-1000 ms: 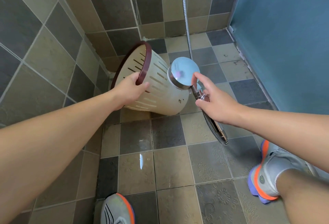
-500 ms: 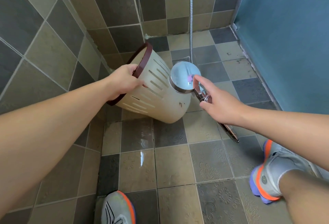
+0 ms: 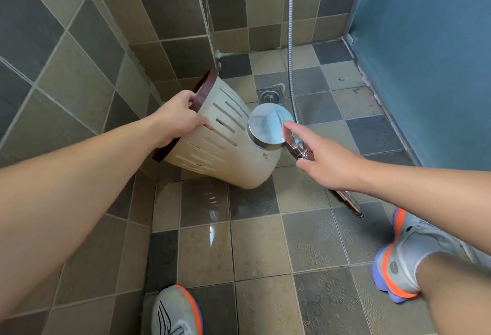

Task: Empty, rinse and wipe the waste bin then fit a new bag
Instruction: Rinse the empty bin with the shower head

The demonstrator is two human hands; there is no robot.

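Observation:
A cream waste bin point(image 3: 233, 154) with slotted sides and a dark red rim is tipped on its side, mouth toward the left wall, held off the floor. My left hand point(image 3: 178, 119) grips its rim. My right hand point(image 3: 326, 159) holds the handle of a chrome shower head point(image 3: 268, 126), index finger stretched along the head's edge. The round head lies close against the bin's lower side, its back toward me. No water stream is visible. The bin's inside is hidden.
A floor drain point(image 3: 271, 95) sits just behind the bin. The metal shower hose point(image 3: 291, 42) hangs down the back wall. A blue panel point(image 3: 430, 55) closes the right side. The floor tiles look wet. My shoes stand at bottom centre point(image 3: 175, 310) and right point(image 3: 398, 260).
The bin has tilted further, its mouth turned away toward the left wall and its base lower. The shower head stayed by the bin's base; the view shifted and the drain came into sight.

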